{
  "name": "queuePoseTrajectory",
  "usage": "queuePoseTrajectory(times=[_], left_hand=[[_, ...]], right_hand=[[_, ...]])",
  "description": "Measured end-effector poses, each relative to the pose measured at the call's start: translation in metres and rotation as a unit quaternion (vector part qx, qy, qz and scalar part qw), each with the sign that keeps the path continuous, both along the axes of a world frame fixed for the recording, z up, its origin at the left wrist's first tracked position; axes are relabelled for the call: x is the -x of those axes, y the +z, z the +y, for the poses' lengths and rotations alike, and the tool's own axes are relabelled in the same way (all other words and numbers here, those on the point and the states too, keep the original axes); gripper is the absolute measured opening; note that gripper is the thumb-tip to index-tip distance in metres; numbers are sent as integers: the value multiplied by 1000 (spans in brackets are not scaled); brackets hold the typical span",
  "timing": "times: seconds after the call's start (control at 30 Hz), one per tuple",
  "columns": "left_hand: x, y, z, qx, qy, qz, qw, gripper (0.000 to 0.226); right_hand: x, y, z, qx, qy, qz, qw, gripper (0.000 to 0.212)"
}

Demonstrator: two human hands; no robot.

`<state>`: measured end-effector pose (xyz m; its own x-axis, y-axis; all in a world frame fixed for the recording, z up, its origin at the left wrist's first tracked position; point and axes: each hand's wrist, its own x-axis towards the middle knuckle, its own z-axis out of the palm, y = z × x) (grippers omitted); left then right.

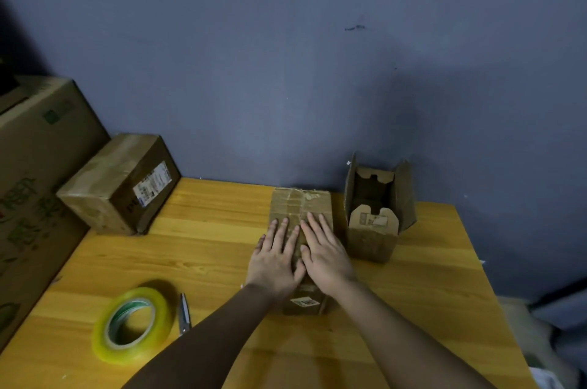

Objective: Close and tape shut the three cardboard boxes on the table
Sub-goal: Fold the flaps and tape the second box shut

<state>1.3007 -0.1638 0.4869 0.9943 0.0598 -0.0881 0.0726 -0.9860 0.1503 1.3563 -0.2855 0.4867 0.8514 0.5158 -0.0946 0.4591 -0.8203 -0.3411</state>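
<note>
My left hand (275, 257) and right hand (324, 250) lie flat, side by side, on top of the middle box (300, 203), fingers straight and spread, pressing its closed flaps down; neither grip holds anything. This box stands on the wooden desk (203, 249), its far end close to the blue wall (286, 71). Just right of it stands the open box (376, 210), flaps up. Well to its left, at the desk's far left corner, sits the sealed box (122, 182) with a white label, against a large carton (35, 172). Nearer me and left of the middle box lies the tape roll (133, 325), with scissors (184, 314) just beside it.
</note>
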Motion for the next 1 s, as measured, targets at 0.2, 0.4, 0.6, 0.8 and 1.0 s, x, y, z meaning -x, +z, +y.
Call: queuePoseTrajectory(times=[0.2,0.4,0.6,0.8,1.0], left_hand=[[2,5,2,-2,-11,36,999,68],[-4,13,15,195,9,36,980,64],[-9,29,22,317,91,-111,937,24],[-6,37,22,303,125,-138,935,26],[-4,34,24,301,170,-169,923,25]], right_hand=[[5,7,-1,30,5,7,1000,56],[2,22,0,-7,-11,60,998,57],[-2,37,-1,-37,-41,-22,998,43],[-1,51,-5,-74,-26,-84,993,35],[4,57,-12,-131,-41,-120,983,28]])
